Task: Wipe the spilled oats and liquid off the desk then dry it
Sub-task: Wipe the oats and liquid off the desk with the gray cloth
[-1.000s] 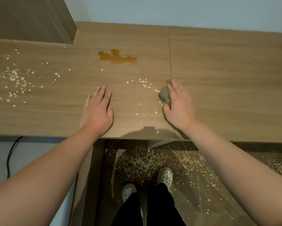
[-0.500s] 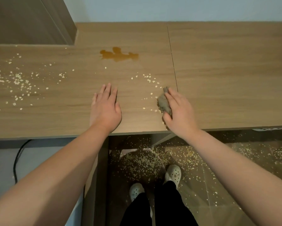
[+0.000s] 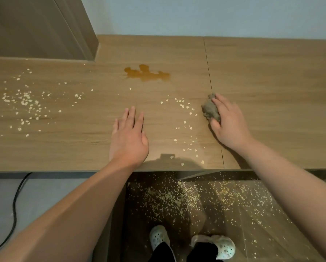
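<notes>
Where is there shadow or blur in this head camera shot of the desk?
Head view: a dark shadow falls on the desk at its front edge between the arms; the right hand gripping the cloth looks slightly motion-blurred; the left hand, oats and puddle are sharp, with no strong glare.

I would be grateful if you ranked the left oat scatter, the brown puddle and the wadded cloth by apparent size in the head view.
1. the left oat scatter, clearly largest
2. the brown puddle
3. the wadded cloth; the right hand covers part of it, so second and third are unsure
</notes>
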Motion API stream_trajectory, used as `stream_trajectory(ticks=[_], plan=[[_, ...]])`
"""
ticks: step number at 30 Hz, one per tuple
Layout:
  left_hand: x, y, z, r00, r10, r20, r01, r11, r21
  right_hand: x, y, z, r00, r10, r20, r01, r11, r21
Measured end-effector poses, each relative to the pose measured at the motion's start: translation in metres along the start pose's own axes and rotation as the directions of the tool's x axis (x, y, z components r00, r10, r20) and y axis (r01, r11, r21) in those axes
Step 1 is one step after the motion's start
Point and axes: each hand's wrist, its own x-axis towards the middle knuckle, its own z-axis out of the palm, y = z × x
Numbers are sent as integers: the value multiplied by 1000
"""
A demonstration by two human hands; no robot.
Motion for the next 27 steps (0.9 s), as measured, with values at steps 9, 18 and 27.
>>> stream_trajectory(ticks=[9,18,27], plan=[[2,1,0,1000,-13,26,13,1000,21,105,-21,10,998,-65,18,63,993,96],[2,2,-3,998,-20,65,18,999,30,10,-35,14,885,-419,203,372,899,231],[0,1,-1,1000,-7,25,6,999,36,-78,-51,31,759,-627,173,591,776,220]])
